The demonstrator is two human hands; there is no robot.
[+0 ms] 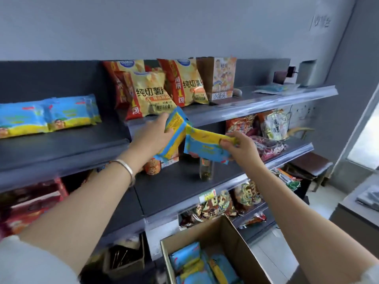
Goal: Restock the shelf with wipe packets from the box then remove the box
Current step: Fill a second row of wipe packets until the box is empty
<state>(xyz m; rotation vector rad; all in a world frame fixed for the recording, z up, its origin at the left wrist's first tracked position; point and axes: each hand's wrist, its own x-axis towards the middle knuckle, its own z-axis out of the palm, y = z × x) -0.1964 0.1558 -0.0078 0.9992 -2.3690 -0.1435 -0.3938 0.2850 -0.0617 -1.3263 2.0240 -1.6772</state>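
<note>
My left hand (150, 138) grips a blue-and-yellow wipe packet (174, 132) on edge in front of the shelves. My right hand (240, 147) pinches a second wipe packet (205, 149) by its right end, level with the first. Two matching wipe packets (47, 117) lie flat on the dark shelf (61, 144) at the left. Below my arms stands the open cardboard box (231, 238) with several more wipe packets (196, 265) inside.
Yellow chip bags (151, 91) and a paper snack bag (221, 78) stand on the upper shelf. A small bottle (206, 169) and an orange jar (152, 168) sit on the middle shelf. Snack packs fill the lower shelves; a dark stool (309, 167) is at right.
</note>
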